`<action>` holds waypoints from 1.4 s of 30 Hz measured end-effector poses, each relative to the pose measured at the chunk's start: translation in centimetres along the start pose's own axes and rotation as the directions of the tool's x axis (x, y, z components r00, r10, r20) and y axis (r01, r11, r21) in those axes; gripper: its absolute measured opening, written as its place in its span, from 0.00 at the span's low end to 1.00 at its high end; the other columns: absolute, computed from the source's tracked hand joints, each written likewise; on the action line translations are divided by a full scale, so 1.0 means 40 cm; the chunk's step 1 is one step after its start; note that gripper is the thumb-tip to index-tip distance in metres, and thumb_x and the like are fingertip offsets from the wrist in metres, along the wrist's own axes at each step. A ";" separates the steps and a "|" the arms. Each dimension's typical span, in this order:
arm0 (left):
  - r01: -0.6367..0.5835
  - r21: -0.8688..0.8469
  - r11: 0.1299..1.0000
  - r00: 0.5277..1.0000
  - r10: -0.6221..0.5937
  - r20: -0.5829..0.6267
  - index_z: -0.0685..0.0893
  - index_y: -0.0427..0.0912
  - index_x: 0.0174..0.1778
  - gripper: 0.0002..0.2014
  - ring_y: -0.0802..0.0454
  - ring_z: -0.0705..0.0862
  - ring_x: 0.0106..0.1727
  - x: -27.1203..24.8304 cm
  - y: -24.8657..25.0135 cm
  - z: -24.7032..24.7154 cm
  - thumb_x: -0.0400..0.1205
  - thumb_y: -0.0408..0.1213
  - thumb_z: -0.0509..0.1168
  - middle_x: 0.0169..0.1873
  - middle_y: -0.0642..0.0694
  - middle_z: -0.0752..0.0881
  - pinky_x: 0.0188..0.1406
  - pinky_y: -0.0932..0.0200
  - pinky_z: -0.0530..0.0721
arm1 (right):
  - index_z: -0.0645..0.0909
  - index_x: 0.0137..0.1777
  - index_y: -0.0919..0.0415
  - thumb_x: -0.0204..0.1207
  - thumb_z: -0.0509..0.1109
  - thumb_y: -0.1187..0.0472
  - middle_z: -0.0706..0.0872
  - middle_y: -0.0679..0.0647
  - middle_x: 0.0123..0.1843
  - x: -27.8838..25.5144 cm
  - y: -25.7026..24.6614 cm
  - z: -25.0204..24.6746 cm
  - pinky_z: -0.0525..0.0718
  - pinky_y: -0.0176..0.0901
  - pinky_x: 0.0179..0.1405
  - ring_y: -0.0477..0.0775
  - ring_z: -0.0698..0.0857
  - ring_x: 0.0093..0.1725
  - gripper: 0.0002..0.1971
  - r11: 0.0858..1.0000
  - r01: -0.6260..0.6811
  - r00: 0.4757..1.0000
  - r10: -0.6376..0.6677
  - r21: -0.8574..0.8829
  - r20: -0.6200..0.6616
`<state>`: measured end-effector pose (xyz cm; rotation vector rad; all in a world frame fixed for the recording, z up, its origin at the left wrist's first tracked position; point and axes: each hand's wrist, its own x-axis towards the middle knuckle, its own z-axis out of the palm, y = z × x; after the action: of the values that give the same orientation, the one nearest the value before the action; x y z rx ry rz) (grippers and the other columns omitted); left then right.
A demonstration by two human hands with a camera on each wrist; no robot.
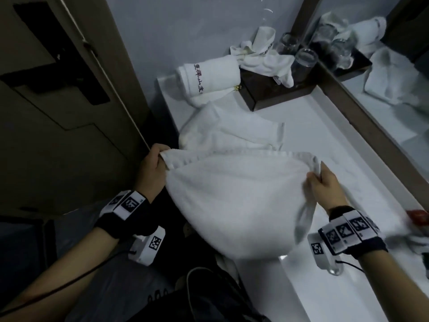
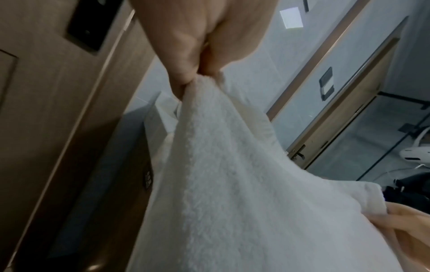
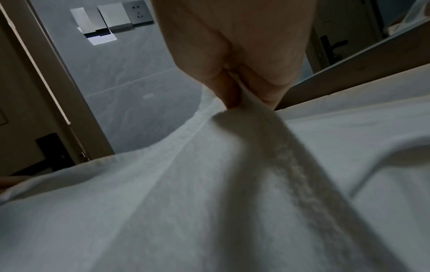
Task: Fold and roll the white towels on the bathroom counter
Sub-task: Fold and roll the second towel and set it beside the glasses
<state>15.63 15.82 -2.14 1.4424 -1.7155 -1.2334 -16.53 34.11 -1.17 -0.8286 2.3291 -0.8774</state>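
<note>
Both hands, left hand [image 1: 152, 169] and right hand [image 1: 326, 188], pinch white towel [image 1: 234, 201] corners in their fingers; the far rolled towel [image 1: 209, 79] bears red Chinese lettering, unreadable.

Bare forearms, each wrist wrapped in a black fabric wristband [image 1: 111, 225] carrying white blocks printed with black square code markers [image 1: 131, 203]. A thin black cable [image 1: 69, 282] trails from the left wrist unit.

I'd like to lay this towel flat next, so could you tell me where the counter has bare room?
The counter is bare along the mirror side, between the dark tray and the right hand. Its far end is crowded: a rolled towel, a folded towel, and glasses on the tray. Both hands hold the towel; the left hand is off the counter's edge.
</note>
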 end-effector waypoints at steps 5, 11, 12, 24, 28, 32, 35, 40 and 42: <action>-0.003 0.046 0.999 1.000 0.004 -0.019 0.76 0.41 0.49 0.06 0.49 0.76 0.47 0.178 0.088 0.055 0.82 0.39 0.57 0.45 0.43 0.79 0.46 0.57 0.70 | 0.68 0.42 0.56 0.82 0.54 0.60 0.72 0.50 0.33 0.182 -0.076 0.020 0.69 0.45 0.38 0.55 0.71 0.37 0.07 0.995 -0.031 0.996 0.040 0.099 -0.082; -0.057 0.014 0.998 0.996 0.056 0.064 0.78 0.32 0.42 0.11 0.50 0.75 0.41 0.306 0.128 0.123 0.83 0.37 0.60 0.37 0.37 0.78 0.41 0.61 0.71 | 0.65 0.33 0.59 0.81 0.58 0.53 0.68 0.51 0.30 0.343 -0.117 0.039 0.66 0.48 0.34 0.55 0.69 0.35 0.17 0.985 -0.041 0.984 0.068 0.165 -0.162; -0.068 0.035 0.997 0.994 0.064 0.088 0.78 0.32 0.42 0.09 0.50 0.74 0.41 0.316 0.127 0.141 0.83 0.36 0.61 0.37 0.38 0.77 0.39 0.63 0.71 | 0.65 0.33 0.60 0.81 0.58 0.54 0.70 0.52 0.30 0.361 -0.114 0.045 0.66 0.47 0.37 0.56 0.71 0.38 0.16 0.988 -0.064 0.985 0.085 0.142 -0.151; -0.206 0.477 0.854 0.843 -0.092 0.530 0.66 0.41 0.68 0.31 0.41 0.81 0.56 0.430 0.109 0.273 0.72 0.36 0.73 0.55 0.40 0.77 0.48 0.55 0.75 | 0.71 0.72 0.62 0.72 0.69 0.40 0.79 0.66 0.67 0.410 -0.087 0.111 0.74 0.49 0.61 0.65 0.78 0.65 0.34 0.925 -0.302 0.936 0.334 -0.231 0.113; -0.147 0.485 0.862 0.825 -0.164 0.541 0.67 0.48 0.65 0.30 0.44 0.78 0.63 0.474 0.092 0.263 0.71 0.36 0.73 0.58 0.45 0.76 0.63 0.49 0.77 | 0.67 0.77 0.56 0.70 0.70 0.37 0.71 0.64 0.73 0.402 -0.103 0.128 0.74 0.48 0.67 0.64 0.77 0.67 0.39 0.925 -0.371 0.918 0.379 -0.078 0.121; -0.234 0.582 0.779 0.822 -0.161 0.547 0.70 0.41 0.57 0.25 0.45 0.77 0.48 0.504 0.090 0.247 0.68 0.39 0.74 0.44 0.49 0.72 0.48 0.50 0.78 | 0.68 0.76 0.54 0.66 0.73 0.37 0.75 0.57 0.74 0.400 -0.128 0.150 0.73 0.49 0.72 0.60 0.77 0.69 0.41 0.888 -0.445 0.889 0.423 0.117 0.176; -0.220 0.606 0.765 0.831 -0.178 0.526 0.67 0.43 0.49 0.25 0.46 0.74 0.45 0.516 0.087 0.227 0.66 0.39 0.75 0.45 0.46 0.72 0.41 0.54 0.74 | 0.77 0.68 0.57 0.61 0.78 0.38 0.83 0.53 0.64 0.401 -0.146 0.156 0.81 0.50 0.60 0.56 0.82 0.60 0.38 0.854 -0.494 0.853 0.441 0.162 0.278; -0.231 0.500 0.834 0.806 -0.124 0.578 0.75 0.43 0.48 0.20 0.49 0.76 0.45 0.526 0.100 0.173 0.67 0.39 0.77 0.42 0.47 0.78 0.36 0.60 0.64 | 0.83 0.50 0.66 0.70 0.76 0.62 0.87 0.57 0.43 0.418 -0.157 0.121 0.83 0.45 0.44 0.62 0.86 0.49 0.12 0.891 -0.446 0.855 0.398 0.081 0.333; -0.206 0.478 0.854 0.802 -0.132 0.582 0.80 0.40 0.58 0.25 0.49 0.78 0.48 0.542 0.118 0.136 0.68 0.41 0.77 0.45 0.46 0.81 0.40 0.65 0.68 | 0.82 0.56 0.68 0.72 0.74 0.64 0.87 0.57 0.43 0.432 -0.157 0.094 0.81 0.42 0.42 0.58 0.85 0.44 0.14 0.915 -0.401 0.891 0.381 0.037 0.246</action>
<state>3.43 -3.47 -2.92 1.3582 -2.6765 -1.3566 -23.68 16.89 -3.39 -0.3764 2.1245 -0.6589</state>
